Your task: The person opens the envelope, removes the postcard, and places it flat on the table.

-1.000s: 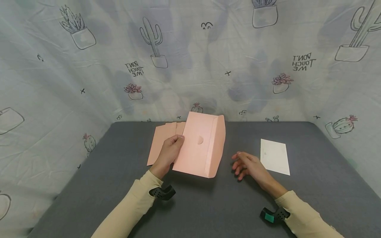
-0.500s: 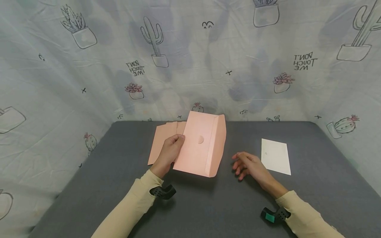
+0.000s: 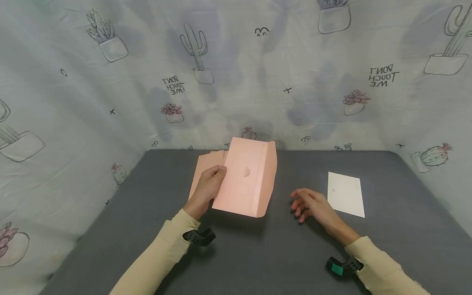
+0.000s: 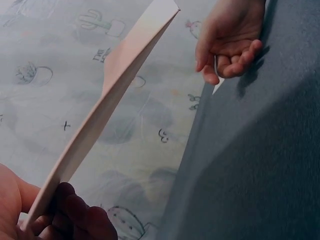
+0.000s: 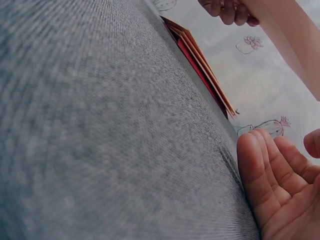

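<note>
My left hand [image 3: 205,185] pinches a pink envelope [image 3: 239,188] by its left edge, thumb in front and fingers behind. The envelope is held up off the table, its flap [image 3: 268,176] folded out on the right side, with a small half-round notch near its middle. In the left wrist view, the envelope [image 4: 95,120] shows nearly edge-on between thumb and fingers. My right hand [image 3: 311,207] is low over the table with loosely bent fingers and nothing in them. Just right of it lies a white card [image 3: 345,194] with a small mark on it.
Behind the left hand, a stack of pink envelopes [image 3: 200,166] lies on the dark grey table [image 3: 258,262], partly hidden by the held one. Red shows low in this stack [image 5: 192,62] in the right wrist view. A cloth with cactus drawings [image 3: 236,73] hangs behind the table.
The head view has turned slightly left. The left hand and its envelope have shifted a little left, covering more of the stack. The right hand stays nearly still beside the card.
</note>
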{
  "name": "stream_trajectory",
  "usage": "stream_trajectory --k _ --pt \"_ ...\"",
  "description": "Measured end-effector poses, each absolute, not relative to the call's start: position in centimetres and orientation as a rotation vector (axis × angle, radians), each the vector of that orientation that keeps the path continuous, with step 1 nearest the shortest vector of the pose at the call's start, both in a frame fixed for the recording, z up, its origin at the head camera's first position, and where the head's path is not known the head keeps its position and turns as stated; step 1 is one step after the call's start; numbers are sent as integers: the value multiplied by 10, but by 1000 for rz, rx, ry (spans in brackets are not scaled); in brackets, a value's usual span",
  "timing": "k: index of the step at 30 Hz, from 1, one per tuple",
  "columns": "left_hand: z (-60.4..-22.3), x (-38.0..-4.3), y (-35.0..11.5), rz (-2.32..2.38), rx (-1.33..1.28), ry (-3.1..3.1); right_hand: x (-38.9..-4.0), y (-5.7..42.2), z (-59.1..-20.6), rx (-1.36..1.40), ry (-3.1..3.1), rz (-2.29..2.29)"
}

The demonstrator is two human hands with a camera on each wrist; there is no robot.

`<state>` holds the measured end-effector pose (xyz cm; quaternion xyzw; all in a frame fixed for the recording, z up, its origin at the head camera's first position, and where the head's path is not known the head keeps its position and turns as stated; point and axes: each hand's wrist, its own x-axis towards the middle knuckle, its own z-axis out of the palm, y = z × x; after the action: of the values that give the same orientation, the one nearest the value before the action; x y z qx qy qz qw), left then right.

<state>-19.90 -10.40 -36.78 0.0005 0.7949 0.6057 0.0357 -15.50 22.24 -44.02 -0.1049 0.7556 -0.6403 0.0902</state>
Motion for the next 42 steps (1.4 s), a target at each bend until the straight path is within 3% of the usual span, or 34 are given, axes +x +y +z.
stream_trajectory --k 42 --pt "-359 -212 -190 1952 -287 2505 -155 223 -439 -302 2229 -1889"
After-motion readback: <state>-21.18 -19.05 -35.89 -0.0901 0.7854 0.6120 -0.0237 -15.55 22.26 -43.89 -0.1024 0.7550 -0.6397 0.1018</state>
